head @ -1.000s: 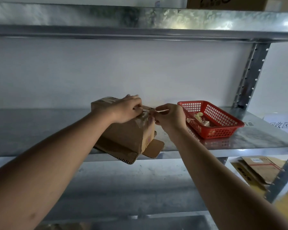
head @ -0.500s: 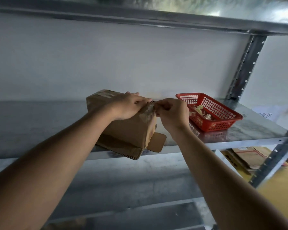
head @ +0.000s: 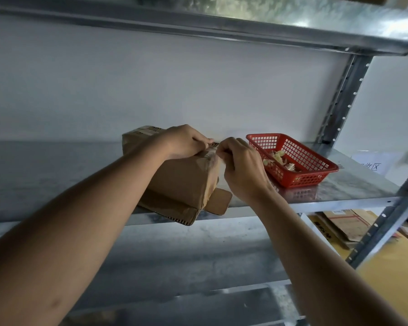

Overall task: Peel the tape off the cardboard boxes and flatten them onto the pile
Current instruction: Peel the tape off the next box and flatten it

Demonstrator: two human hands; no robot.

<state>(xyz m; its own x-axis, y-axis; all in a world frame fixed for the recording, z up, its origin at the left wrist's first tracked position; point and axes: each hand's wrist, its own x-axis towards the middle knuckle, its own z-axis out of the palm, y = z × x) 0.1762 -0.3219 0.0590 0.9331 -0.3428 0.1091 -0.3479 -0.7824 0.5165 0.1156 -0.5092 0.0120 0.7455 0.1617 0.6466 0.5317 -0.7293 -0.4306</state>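
Galvanized metal shelf [head: 353, 187] against white wall [head: 174, 90] bears cardboard box [head: 181, 182], red basket [head: 292, 151]

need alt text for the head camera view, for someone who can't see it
Two bare hands work at the top edge of a cardboard box on a metal shelf: the left hand holds the box, the right hand pinches clear tape. A red basket of tape scraps sits to the right.
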